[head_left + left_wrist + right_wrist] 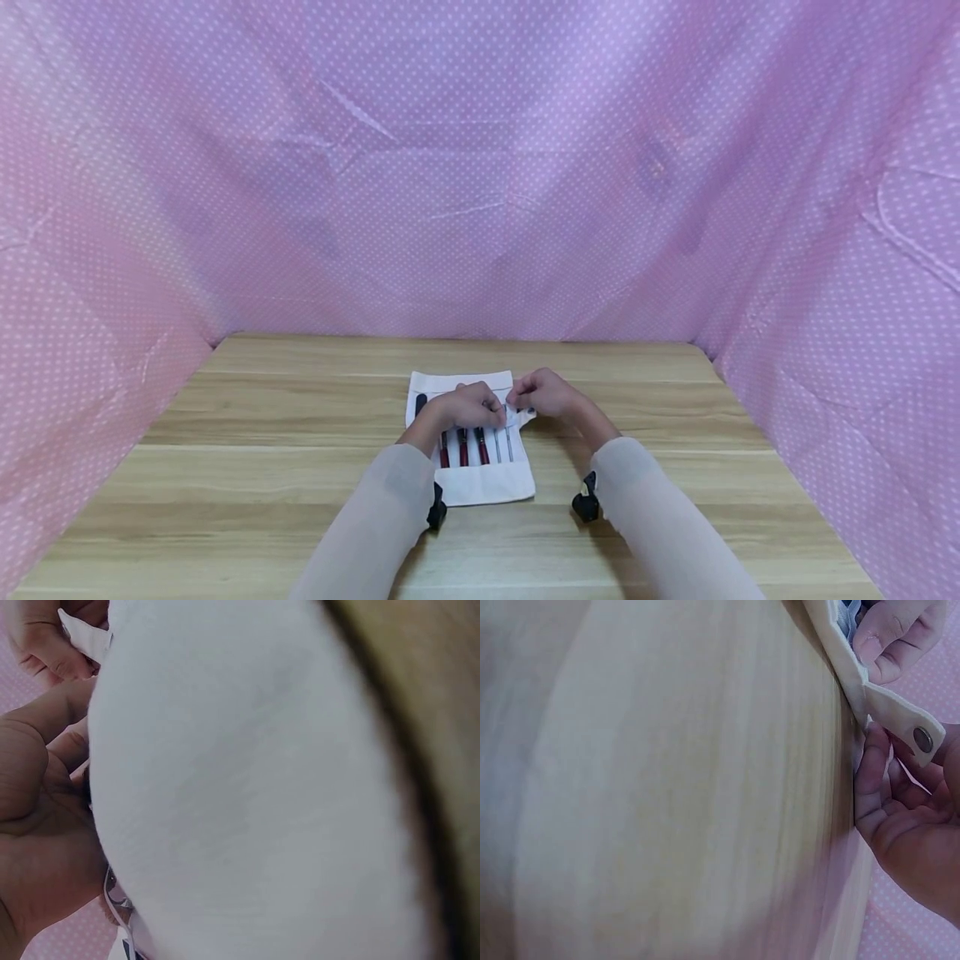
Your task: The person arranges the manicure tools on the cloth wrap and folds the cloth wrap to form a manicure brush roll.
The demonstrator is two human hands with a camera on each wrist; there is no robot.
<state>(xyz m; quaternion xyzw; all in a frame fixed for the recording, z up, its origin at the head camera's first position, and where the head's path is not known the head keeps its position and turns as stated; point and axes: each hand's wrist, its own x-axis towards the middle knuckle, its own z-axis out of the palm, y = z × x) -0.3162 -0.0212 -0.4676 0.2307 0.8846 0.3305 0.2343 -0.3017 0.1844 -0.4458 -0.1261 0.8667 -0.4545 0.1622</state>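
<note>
A white fabric tool roll (pixel 486 483) lies open on the table, with several slender tools in it. Some have dark red handles (pixel 462 452); two are thin silver rods (pixel 510 443). My left hand (pixel 468 406) reaches over the roll with curled fingers. In the right wrist view its thumb and finger (pixel 896 637) pinch a see-through flap (pixel 847 616) at the roll's side. At the roll's right edge, my right hand (pixel 546 392) pinches the edge beside a short strap (pixel 900 712) with a metal snap. The strap hides part of those fingers.
The roll lies on a wood-grain table (pixel 262 467), near its middle. A pink dotted cloth (pixel 465 208) hangs behind the table and along both sides. Dark wrist cameras (pixel 586 500) are worn at both sleeves. White fabric fills most of the left wrist view.
</note>
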